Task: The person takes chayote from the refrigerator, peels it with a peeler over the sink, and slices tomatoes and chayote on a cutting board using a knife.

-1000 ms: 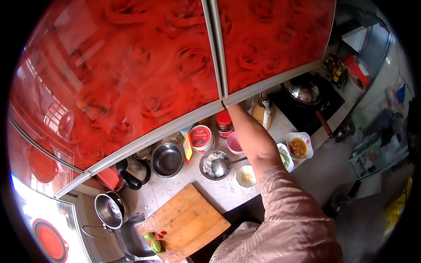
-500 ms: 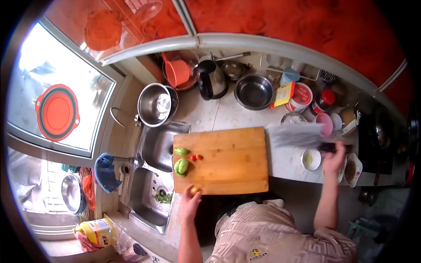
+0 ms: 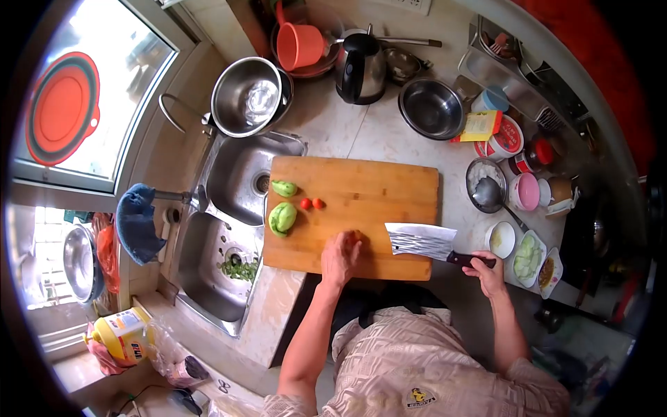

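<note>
My right hand [image 3: 488, 273] is closed round the dark handle of a cleaver [image 3: 420, 240]. Its broad blade reaches leftward over the right part of the wooden cutting board [image 3: 361, 191]. On the board's near side, my left hand [image 3: 339, 258] curls its fingers over a small orange piece of food [image 3: 357, 236], mostly hidden by them. Two pale green, chayote-like vegetables, a larger one [image 3: 282, 219] and a smaller one [image 3: 284, 187], lie at the board's left edge. Beside them are two small red pieces [image 3: 311, 203], too small to name surely.
Left of the board is a double sink [image 3: 208, 278] with green scraps in one basin. Bowls stand at right: a white bowl [image 3: 500, 239], a dish of pale green slices [image 3: 526, 258] and a pan with a ladle [image 3: 488, 191]. A kettle [image 3: 361, 69] and steel basin [image 3: 432, 108] stand behind.
The cleaver has come leftward from the right counter to over the board. My left hand has moved from the board's near-left corner to its near middle with the orange piece. The view has shifted.
</note>
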Available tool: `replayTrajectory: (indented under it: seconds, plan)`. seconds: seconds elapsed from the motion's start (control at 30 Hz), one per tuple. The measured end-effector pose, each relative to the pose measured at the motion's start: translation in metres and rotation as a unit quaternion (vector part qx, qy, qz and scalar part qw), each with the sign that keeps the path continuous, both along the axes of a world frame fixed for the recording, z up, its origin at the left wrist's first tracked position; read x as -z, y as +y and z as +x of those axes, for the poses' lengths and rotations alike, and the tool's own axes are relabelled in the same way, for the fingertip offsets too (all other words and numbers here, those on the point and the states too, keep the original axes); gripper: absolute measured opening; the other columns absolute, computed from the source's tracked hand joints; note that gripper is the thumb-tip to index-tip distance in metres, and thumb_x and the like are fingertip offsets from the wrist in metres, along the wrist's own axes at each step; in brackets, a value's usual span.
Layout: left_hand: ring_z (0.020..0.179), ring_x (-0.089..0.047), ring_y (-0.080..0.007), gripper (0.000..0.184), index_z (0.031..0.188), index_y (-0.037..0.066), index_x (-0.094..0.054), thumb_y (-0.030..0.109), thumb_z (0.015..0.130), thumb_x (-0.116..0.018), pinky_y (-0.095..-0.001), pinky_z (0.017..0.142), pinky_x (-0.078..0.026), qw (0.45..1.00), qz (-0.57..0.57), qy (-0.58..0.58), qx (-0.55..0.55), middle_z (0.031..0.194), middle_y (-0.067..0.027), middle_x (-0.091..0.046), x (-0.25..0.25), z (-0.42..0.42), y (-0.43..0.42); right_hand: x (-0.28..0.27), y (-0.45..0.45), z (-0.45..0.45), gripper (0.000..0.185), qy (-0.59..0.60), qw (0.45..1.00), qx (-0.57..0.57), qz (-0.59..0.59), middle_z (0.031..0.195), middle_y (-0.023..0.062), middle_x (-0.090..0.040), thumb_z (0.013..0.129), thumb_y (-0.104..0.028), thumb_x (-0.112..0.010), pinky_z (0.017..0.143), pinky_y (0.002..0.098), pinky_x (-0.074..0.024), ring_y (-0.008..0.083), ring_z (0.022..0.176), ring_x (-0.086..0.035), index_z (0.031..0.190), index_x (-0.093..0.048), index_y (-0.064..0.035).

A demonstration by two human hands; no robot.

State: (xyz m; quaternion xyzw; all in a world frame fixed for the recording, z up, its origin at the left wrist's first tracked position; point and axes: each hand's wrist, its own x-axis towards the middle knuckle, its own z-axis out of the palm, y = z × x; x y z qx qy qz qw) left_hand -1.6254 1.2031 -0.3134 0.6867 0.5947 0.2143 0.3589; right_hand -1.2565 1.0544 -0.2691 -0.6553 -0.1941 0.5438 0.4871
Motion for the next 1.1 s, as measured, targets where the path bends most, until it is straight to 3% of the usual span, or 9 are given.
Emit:
replayTrajectory:
  seconds: [0.13, 0.23, 0.33, 0.47, 0.57, 0.67, 0.87, 0.9, 1.1]
  plan:
    - [0.090, -0.063, -0.0354, 0.033, 0.119, 0.005, -0.062, 0.015, 0.088, -0.069, -0.0440, 0.083, -0.047, 0.987, 0.160, 0.006, 0.014, 0.104, -0.0149, -0.067, 0.015, -0.002, 0.002, -0.003, -0.001, 0.014, 0.029, 0.060, 0.996, -0.050, -0.038, 0.098, 0.0150, -0.068, 0.089, -0.005, -0.069, 0.074, 0.0356, -0.0631, 0.0275, 0.082, -0.072, 0.116, -0.061, 0.0054]
    - [0.093, -0.062, -0.0353, 0.026, 0.114, 0.005, -0.065, 0.016, 0.090, -0.067, -0.0432, 0.086, -0.046, 0.998, -0.004, -0.065, -0.010, 0.106, -0.0151, -0.068, 0.003, -0.006, -0.006, -0.014, 0.000, 0.013, 0.029, 0.049, 0.995, -0.054, -0.069, 0.101, 0.0152, -0.068, 0.090, -0.002, -0.068, 0.075, 0.0346, -0.0625, 0.0276, 0.088, -0.072, 0.117, -0.062, 0.0053]
    - [0.094, -0.062, -0.0353, 0.028, 0.117, 0.003, -0.064, 0.014, 0.091, -0.065, -0.0433, 0.085, -0.046, 0.999, 0.026, 0.017, 0.035, 0.108, -0.0164, -0.067, 0.008, -0.011, -0.009, 0.003, -0.003, 0.027, 0.040, -0.031, 0.967, -0.218, -0.128, 0.103, 0.0160, -0.069, 0.086, -0.012, -0.073, 0.076, 0.0355, -0.0601, 0.0301, 0.090, -0.072, 0.121, -0.061, 0.0027]
    - [0.094, -0.061, -0.0341, 0.034, 0.123, 0.003, -0.061, 0.013, 0.091, -0.066, -0.0426, 0.084, -0.046, 0.989, 0.142, -0.033, -0.030, 0.107, -0.0174, -0.065, 0.025, -0.004, -0.011, -0.022, 0.020, -0.017, 0.055, -0.463, 0.742, -0.483, -0.044, 0.097, 0.0199, -0.069, 0.076, -0.041, -0.075, 0.081, 0.0453, -0.0529, 0.0386, 0.091, -0.067, 0.113, -0.064, -0.0015]
    - [0.094, -0.061, -0.0339, 0.039, 0.124, 0.002, -0.059, 0.015, 0.089, -0.069, -0.0421, 0.085, -0.046, 0.987, 0.160, -0.004, -0.006, 0.109, -0.0175, -0.065, 0.024, 0.002, -0.005, -0.008, 0.025, -0.053, 0.037, -0.503, 0.733, -0.446, -0.102, 0.082, 0.0191, -0.069, 0.083, -0.038, -0.070, 0.072, 0.0502, -0.0522, 0.0419, 0.081, -0.067, 0.091, -0.061, -0.0031]
    - [0.093, -0.061, -0.0337, 0.045, 0.123, 0.002, -0.059, 0.018, 0.085, -0.074, -0.0420, 0.086, -0.047, 0.993, 0.119, 0.020, 0.006, 0.108, -0.0162, -0.066, 0.011, 0.002, -0.011, -0.014, 0.026, -0.066, 0.036, -0.404, 0.838, -0.365, -0.042, 0.069, 0.0180, -0.064, 0.085, -0.036, -0.070, 0.063, 0.0430, -0.0504, 0.0389, 0.067, -0.065, 0.085, -0.058, -0.0026]
    - [0.090, -0.061, -0.0339, 0.044, 0.110, 0.004, -0.062, 0.015, 0.074, -0.084, -0.0419, 0.079, -0.051, 0.998, 0.048, -0.036, -0.010, 0.105, -0.0157, -0.067, 0.020, 0.002, -0.026, -0.030, 0.035, -0.089, 0.038, -0.224, 0.908, -0.354, 0.028, 0.083, 0.0152, -0.061, 0.084, -0.025, -0.071, 0.065, 0.0367, -0.0494, 0.0331, 0.069, -0.058, 0.109, -0.059, 0.0012]
    - [0.090, -0.063, -0.0339, 0.041, 0.107, 0.006, -0.064, 0.013, 0.073, -0.085, -0.0414, 0.076, -0.052, 0.990, 0.131, -0.054, -0.023, 0.105, -0.0151, -0.067, 0.019, 0.007, -0.022, -0.033, 0.047, -0.107, 0.042, -0.364, 0.861, -0.339, 0.105, 0.093, 0.0186, -0.062, 0.084, -0.020, -0.071, 0.068, 0.0394, -0.0506, 0.0356, 0.078, -0.063, 0.116, -0.056, 0.0022]
    - [0.087, -0.063, -0.0323, 0.034, 0.098, 0.006, -0.067, 0.009, 0.069, -0.084, -0.0402, 0.071, -0.053, 0.967, 0.247, -0.053, -0.026, 0.104, -0.0135, -0.066, 0.036, 0.010, -0.016, -0.046, 0.078, -0.148, 0.030, -0.453, 0.803, -0.383, 0.055, 0.088, 0.0222, -0.067, 0.095, -0.025, -0.060, 0.063, 0.0507, -0.0530, 0.0425, 0.072, -0.066, 0.113, -0.055, -0.0021]
